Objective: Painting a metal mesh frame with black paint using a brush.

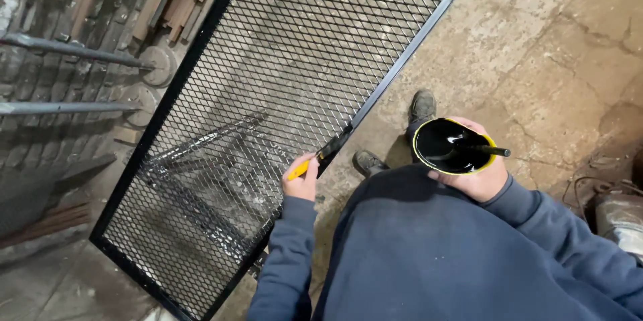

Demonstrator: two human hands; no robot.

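left hand (301, 184) fingers closed on yellow-handled brush (321, 155) at mesh panel's frame (375, 97) | right hand (479, 177) grips black paint cup (450, 148) | risk: tilted cup spills onto shoes (422, 105)

mesh panel (268, 93) top cut by edge | paintbrush (325, 153) handle partly inside our left hand (300, 180) | paint tin (454, 147) underside hidden
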